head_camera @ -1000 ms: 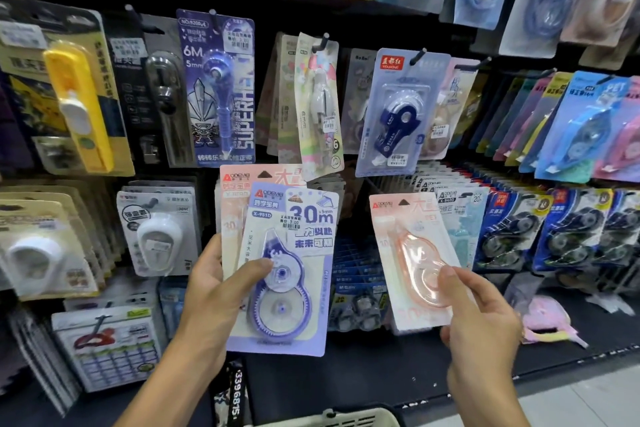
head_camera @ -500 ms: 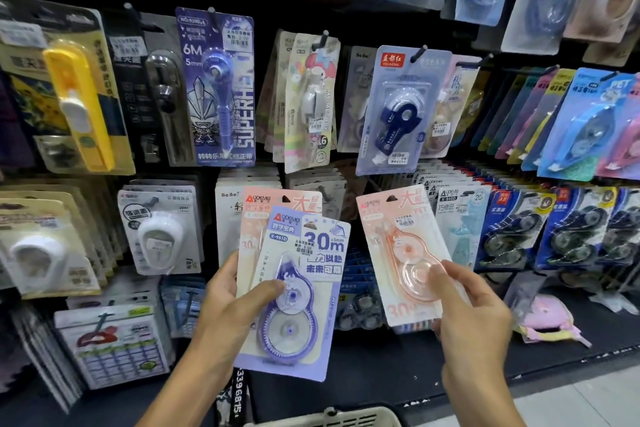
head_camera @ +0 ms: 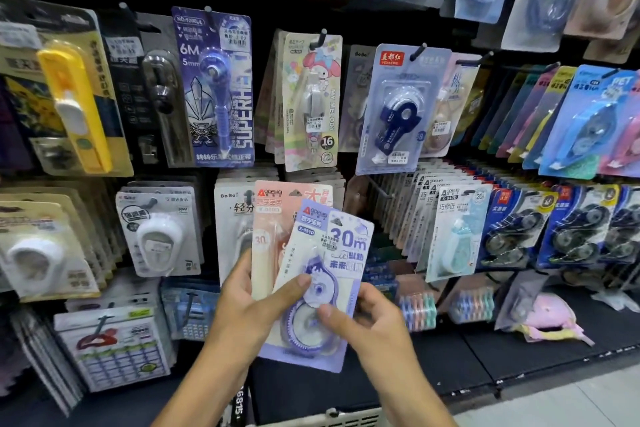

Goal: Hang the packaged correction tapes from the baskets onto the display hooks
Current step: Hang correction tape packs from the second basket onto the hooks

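The left hand (head_camera: pixel 242 315) holds two packaged correction tapes in front of the display: a purple pack (head_camera: pixel 322 284) in front and a pink pack (head_camera: pixel 273 232) behind it. The left fingers are clamped on both packs, thumb on the purple blister. The right hand (head_camera: pixel 374 326) touches the purple pack too, its fingers pinching the lower right edge. A basket rim (head_camera: pixel 322 419) shows at the bottom edge.
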`<state>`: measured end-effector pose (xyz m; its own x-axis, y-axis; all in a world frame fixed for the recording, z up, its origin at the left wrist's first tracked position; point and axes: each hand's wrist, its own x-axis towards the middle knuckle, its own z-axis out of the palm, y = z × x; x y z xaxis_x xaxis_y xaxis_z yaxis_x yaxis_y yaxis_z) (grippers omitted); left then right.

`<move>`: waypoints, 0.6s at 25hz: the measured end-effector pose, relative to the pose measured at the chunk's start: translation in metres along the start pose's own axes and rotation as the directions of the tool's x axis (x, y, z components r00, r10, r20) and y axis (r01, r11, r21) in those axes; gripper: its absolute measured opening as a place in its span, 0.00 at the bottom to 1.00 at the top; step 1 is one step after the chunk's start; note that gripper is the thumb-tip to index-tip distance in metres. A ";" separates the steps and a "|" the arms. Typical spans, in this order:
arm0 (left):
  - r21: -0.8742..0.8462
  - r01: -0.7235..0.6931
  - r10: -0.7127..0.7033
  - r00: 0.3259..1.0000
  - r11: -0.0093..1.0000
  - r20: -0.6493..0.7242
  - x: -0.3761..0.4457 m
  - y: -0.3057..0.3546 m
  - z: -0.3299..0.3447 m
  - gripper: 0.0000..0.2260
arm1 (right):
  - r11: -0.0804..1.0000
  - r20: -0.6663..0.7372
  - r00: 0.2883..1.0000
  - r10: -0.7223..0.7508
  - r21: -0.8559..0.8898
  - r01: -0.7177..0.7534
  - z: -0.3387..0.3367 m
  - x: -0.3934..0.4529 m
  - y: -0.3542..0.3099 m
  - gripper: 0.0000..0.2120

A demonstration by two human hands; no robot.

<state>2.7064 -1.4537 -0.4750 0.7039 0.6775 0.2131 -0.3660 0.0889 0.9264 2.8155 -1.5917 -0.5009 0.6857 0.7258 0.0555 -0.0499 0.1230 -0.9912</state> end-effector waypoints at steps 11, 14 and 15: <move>0.000 -0.032 0.032 0.995 0.999 -0.099 0.008 0.014 -0.010 0.13 | 0.954 -0.529 0.798 -0.288 -0.231 0.192 -0.059 0.016 -0.050 0.11; 0.004 -0.009 0.009 0.996 1.000 -0.087 0.008 0.012 -0.010 0.13 | 0.888 -0.487 0.777 -0.399 -0.417 0.195 -0.065 0.018 -0.063 0.18; 0.006 0.000 0.001 0.996 1.000 -0.090 0.008 0.011 -0.010 0.14 | 0.876 -0.470 0.785 -0.404 -0.446 0.184 -0.066 0.017 -0.065 0.17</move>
<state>2.7017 -1.4404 -0.4660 0.6457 0.7409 0.1848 -0.3626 0.0845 0.9281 2.8783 -1.6321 -0.4434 0.8994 0.2020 0.3876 0.4065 -0.0604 -0.9117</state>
